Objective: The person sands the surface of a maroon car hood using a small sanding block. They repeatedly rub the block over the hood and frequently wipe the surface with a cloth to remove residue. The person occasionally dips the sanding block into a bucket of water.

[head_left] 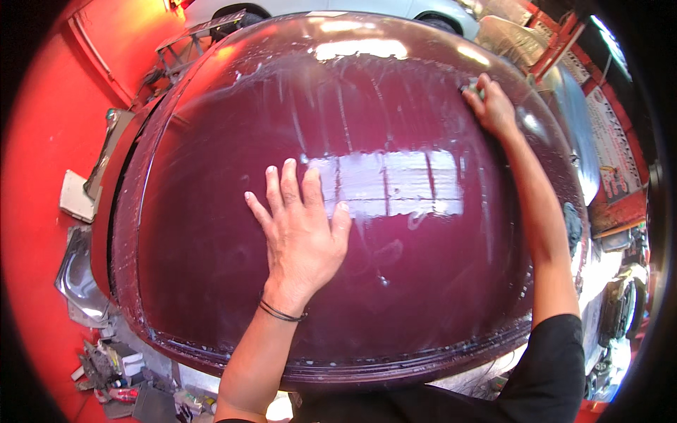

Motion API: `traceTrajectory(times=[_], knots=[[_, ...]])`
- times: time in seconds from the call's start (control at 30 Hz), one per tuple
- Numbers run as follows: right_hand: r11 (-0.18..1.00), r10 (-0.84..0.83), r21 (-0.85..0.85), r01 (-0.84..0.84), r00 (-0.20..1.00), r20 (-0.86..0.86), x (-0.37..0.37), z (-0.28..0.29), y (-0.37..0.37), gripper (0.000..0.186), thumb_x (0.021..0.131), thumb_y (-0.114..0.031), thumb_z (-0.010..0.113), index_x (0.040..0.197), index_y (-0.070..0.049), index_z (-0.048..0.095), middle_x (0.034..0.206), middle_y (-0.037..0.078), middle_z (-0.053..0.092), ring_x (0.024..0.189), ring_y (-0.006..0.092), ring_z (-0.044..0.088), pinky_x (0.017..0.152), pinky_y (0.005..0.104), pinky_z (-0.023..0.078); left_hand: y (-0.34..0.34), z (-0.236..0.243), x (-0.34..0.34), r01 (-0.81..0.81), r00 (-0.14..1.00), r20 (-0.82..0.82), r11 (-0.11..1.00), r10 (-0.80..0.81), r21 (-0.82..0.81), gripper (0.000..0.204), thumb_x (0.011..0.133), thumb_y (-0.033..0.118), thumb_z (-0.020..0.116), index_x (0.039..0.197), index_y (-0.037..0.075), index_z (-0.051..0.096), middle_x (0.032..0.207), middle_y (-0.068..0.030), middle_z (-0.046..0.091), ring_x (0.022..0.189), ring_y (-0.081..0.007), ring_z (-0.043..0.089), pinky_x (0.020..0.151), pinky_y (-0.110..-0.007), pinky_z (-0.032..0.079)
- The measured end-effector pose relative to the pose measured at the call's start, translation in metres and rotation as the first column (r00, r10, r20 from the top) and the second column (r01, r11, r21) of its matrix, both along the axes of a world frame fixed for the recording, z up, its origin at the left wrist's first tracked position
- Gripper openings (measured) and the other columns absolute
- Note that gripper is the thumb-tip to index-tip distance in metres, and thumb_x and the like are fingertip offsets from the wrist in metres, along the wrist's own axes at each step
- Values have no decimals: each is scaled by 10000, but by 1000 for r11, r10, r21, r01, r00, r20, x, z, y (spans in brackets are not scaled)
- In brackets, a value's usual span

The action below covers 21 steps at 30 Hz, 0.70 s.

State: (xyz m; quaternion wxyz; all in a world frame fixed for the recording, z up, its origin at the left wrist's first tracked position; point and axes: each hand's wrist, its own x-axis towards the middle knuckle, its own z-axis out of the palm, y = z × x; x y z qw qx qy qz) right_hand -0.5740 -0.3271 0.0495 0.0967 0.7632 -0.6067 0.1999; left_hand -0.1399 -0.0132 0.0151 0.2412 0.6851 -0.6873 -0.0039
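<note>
Left hand [303,243] lies palm down on the maroon panel [211,268], fingers spread apart, thumb out to the right, nothing gripped. Dark bands [281,310] circle its wrist. Right hand [493,109] is farther forward and to the right, at the panel's far right part, fingers closed on a small pad [476,90]. Pad shows only in part, greenish with a dark end, poking out at the fingertips; its underside is hidden, so full contact with the panel can't be told.

Panel is curved, glossy, wet-looking; it spreads under the left hand and out on all sides of it. Pale streaks run down it between the two hands and ahead of the left one. Bright window-like reflection [405,183] just right of the left hand's fingers. Panel's near edge is behind the left hand, by the black clothing.

Blue-grey cloth [572,224] sits nearer than the right hand, beside that forearm. Black sleeve [557,359] on the same arm. White car [381,5] beyond both hands. Red wall [42,211] well left of the left hand; scraps [148,402] low on that side.
</note>
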Motion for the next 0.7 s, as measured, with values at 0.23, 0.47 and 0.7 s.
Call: traceTrajectory(times=[0.23, 0.47, 0.7], knots=[[999, -37, -8, 36, 997, -69, -3, -8, -98, 546, 1154, -540, 720, 1415, -63, 673, 1388, 300, 794, 1296, 508, 769, 1060, 615, 591, 0, -6, 4, 12, 1000, 20, 1000, -11, -27, 704, 1135, 422, 719, 1671, 16, 511, 1812, -325, 401, 1737, -563, 309, 1355, -881, 175], [969, 247, -21, -247, 969, 13, 43, -3, 42, 443, 1131, -453, 794, 1280, -62, 651, 1225, 278, 753, 1207, 496, 738, 1014, 580, 580, 0, 1, 1, 4, 1000, 6, 1000, -3, -28, 705, 1129, 424, 716, 1663, 6, 524, 1812, -328, 404, 1732, -568, 316, 1350, -886, 179], [995, 82, -57, -82, 997, -7, 37, -7, -85, 503, 1155, -518, 735, 1324, -55, 636, 1290, 296, 774, 1226, 528, 757, 1012, 615, 583, 0, -4, 2, 15, 1000, 13, 999, -14, -37, 705, 1115, 410, 726, 1659, 9, 523, 1800, -337, 413, 1714, -580, 337, 1334, -893, 206]])
